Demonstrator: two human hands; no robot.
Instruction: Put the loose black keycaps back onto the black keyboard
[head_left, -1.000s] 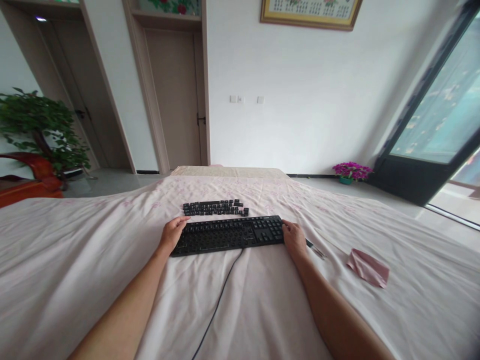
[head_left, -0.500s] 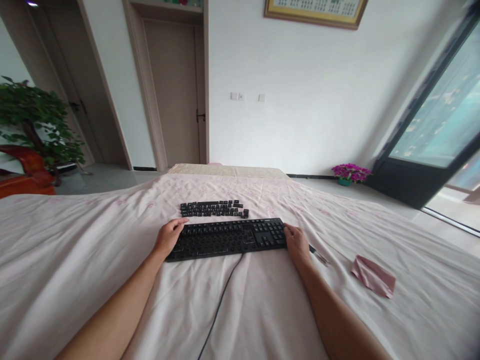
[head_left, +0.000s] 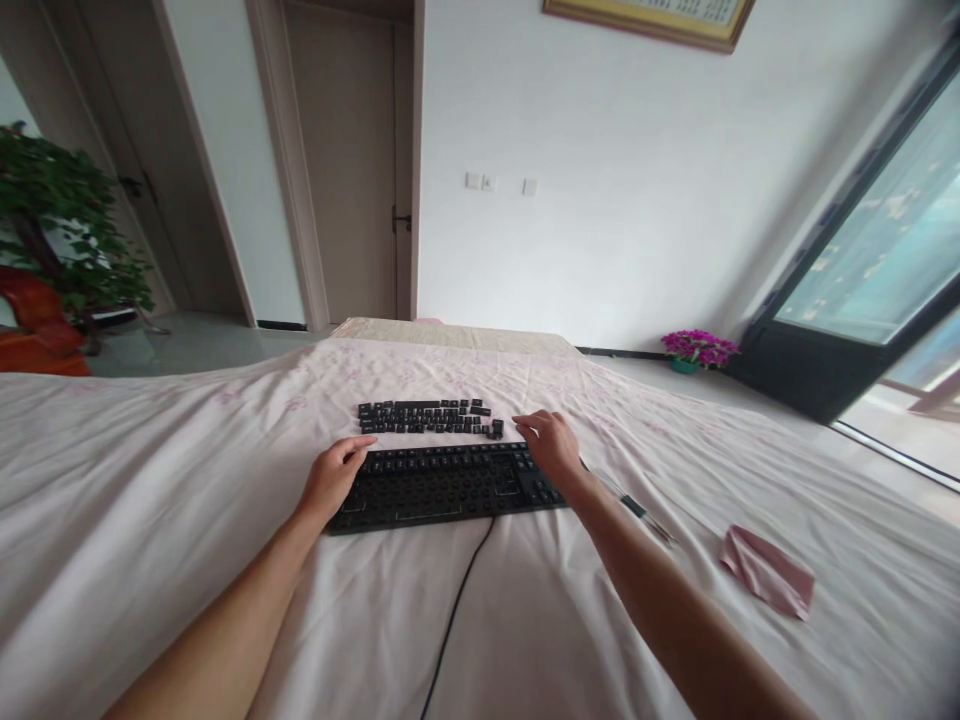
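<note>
A black computer keyboard point(head_left: 427, 490) lies on the cloth, its main key area stripped of caps while the number row and right-hand block keep theirs. My left hand point(head_left: 330, 480) grips the keyboard's left end, thumb along the upper edge. Just beyond the keyboard, loose black keycaps point(head_left: 420, 417) sit in rows. My right hand point(head_left: 551, 443) is over the keyboard's upper right part, its fingers stretched left toward the keycaps at the right end of the rows, apart from them. Nothing shows between those fingers. The right forearm hides part of the number pad.
The keyboard's cable point(head_left: 461, 600) runs toward me over the pale cloth point(head_left: 225, 470). To the right lie a dark-handled tool with thin metal prongs point(head_left: 646, 516) and a folded pink cloth point(head_left: 769, 572). Beyond stand a flower pot point(head_left: 686, 367) and a leafy plant point(head_left: 67, 220).
My right hand has let go of the keyboard's right end and moved left and forward toward the keycaps. The left hand stays at the left end. The view has shifted slightly.
</note>
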